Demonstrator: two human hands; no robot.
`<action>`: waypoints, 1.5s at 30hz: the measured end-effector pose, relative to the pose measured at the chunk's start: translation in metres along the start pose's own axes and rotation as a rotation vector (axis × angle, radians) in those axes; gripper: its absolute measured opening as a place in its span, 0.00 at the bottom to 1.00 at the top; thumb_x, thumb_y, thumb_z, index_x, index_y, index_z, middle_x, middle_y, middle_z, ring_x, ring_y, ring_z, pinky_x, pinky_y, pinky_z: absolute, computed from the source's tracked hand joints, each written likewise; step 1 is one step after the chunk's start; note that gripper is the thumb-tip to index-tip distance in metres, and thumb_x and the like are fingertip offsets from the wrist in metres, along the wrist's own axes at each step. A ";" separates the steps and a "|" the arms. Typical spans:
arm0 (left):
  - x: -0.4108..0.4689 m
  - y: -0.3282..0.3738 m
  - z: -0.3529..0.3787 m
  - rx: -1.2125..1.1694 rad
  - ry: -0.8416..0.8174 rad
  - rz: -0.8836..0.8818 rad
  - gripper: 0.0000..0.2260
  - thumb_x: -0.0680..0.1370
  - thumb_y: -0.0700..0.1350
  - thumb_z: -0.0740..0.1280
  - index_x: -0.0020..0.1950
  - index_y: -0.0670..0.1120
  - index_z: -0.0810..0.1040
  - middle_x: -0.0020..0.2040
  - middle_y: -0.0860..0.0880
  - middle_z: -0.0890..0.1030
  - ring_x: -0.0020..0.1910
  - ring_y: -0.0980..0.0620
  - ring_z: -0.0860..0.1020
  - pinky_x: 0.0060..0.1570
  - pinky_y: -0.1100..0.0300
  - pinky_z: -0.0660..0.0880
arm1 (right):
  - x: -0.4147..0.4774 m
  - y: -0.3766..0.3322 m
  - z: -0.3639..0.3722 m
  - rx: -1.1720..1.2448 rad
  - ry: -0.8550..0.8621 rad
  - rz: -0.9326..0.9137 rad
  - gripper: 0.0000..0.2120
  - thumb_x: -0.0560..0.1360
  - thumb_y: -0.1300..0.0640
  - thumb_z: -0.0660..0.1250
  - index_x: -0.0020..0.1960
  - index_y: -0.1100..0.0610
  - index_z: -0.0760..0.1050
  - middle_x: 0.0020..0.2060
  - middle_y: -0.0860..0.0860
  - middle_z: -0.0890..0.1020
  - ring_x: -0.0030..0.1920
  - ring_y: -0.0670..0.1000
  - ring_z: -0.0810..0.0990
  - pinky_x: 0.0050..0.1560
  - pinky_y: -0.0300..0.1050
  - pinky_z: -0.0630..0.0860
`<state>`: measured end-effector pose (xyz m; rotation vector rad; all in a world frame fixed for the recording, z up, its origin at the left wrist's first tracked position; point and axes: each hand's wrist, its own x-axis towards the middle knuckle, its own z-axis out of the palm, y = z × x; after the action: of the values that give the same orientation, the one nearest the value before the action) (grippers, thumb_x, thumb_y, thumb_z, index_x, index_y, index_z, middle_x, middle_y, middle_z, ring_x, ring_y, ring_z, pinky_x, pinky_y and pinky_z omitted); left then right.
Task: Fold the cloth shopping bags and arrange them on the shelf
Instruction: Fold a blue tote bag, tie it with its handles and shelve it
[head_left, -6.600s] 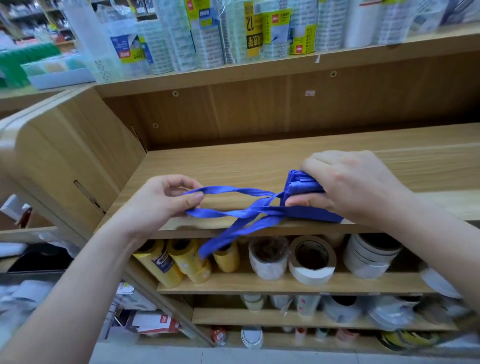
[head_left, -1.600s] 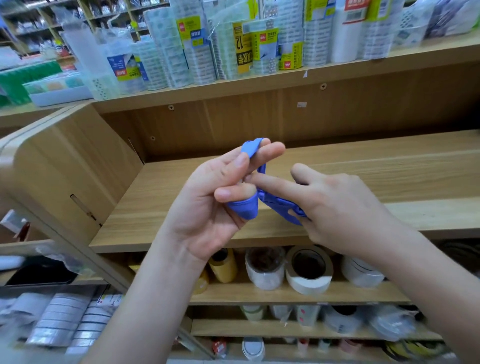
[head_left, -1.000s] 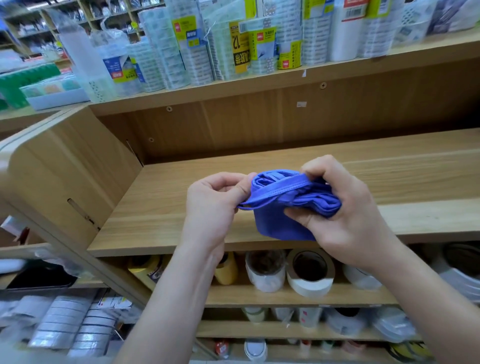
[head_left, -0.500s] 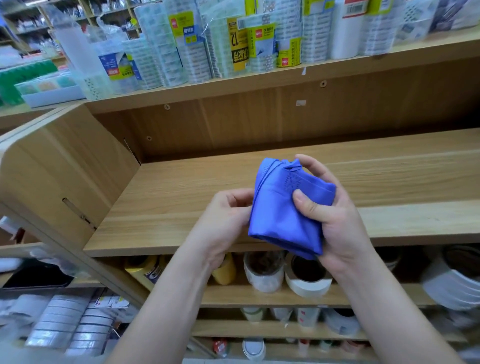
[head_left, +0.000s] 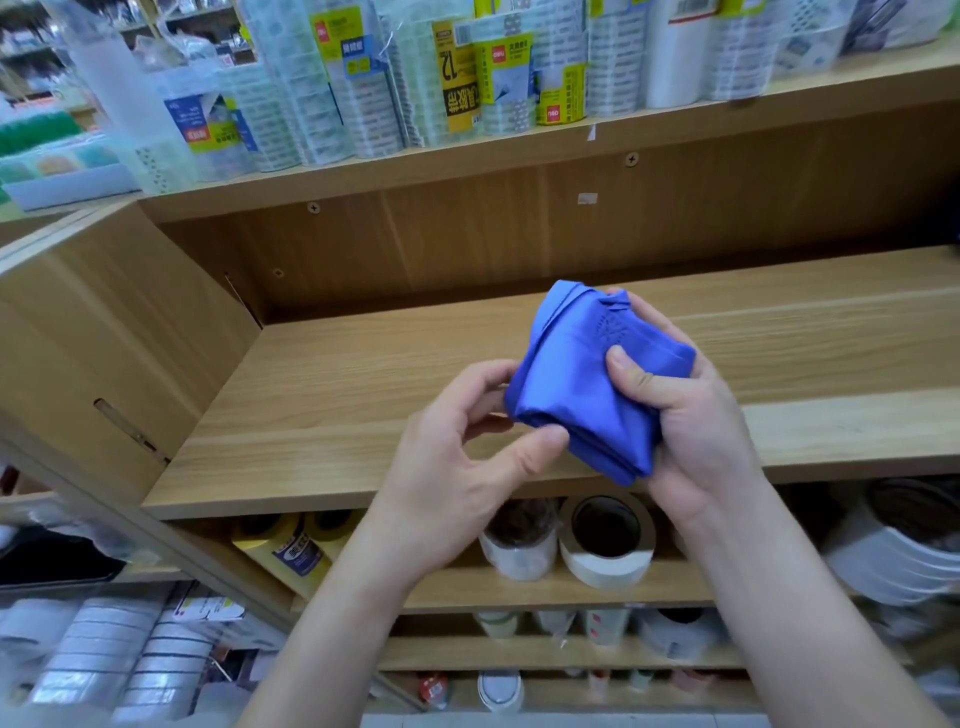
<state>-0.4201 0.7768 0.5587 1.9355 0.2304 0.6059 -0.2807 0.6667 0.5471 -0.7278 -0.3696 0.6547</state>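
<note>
A blue cloth shopping bag (head_left: 576, 384), folded into a small thick bundle, is held in the air just above the front edge of the wooden shelf (head_left: 337, 395). My right hand (head_left: 685, 415) grips it from the right, thumb pressed on its top face and fingers wrapped behind. My left hand (head_left: 457, 457) pinches the bundle's lower left edge between thumb and fingers. The bag's handles are tucked out of sight.
The shelf board is bare wood with a back panel and a side wall (head_left: 104, 364) at the left. Packaged tape rolls (head_left: 467, 78) crowd the shelf above. Tape rolls (head_left: 605, 540) stand on the shelf below.
The handles were wrapped in and the bag became a compact bundle. Over the last half second my left thumb moved onto its lower left edge; the bundle stayed about in place.
</note>
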 end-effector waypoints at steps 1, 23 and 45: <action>0.001 -0.001 0.002 -0.015 0.069 -0.006 0.18 0.70 0.51 0.77 0.57 0.52 0.78 0.51 0.55 0.85 0.52 0.57 0.82 0.54 0.61 0.77 | -0.001 0.002 0.001 -0.008 0.022 -0.013 0.23 0.66 0.65 0.69 0.60 0.55 0.77 0.53 0.54 0.85 0.52 0.53 0.84 0.48 0.47 0.82; 0.018 -0.008 0.016 -0.055 0.272 0.112 0.13 0.71 0.38 0.70 0.40 0.58 0.75 0.44 0.35 0.76 0.35 0.46 0.79 0.35 0.55 0.78 | -0.010 0.024 0.021 -0.149 0.140 -0.056 0.26 0.70 0.60 0.76 0.63 0.49 0.70 0.55 0.55 0.83 0.50 0.62 0.84 0.43 0.58 0.82; 0.003 -0.012 0.049 -0.318 0.475 -0.062 0.08 0.79 0.39 0.67 0.53 0.49 0.83 0.51 0.47 0.84 0.49 0.59 0.79 0.50 0.68 0.73 | 0.009 0.023 0.040 -0.242 0.489 -0.490 0.23 0.69 0.70 0.73 0.56 0.50 0.74 0.51 0.46 0.81 0.48 0.45 0.82 0.50 0.45 0.80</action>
<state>-0.3912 0.7441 0.5334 1.4550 0.4610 0.9935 -0.3044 0.7053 0.5592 -0.9557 -0.1621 -0.0406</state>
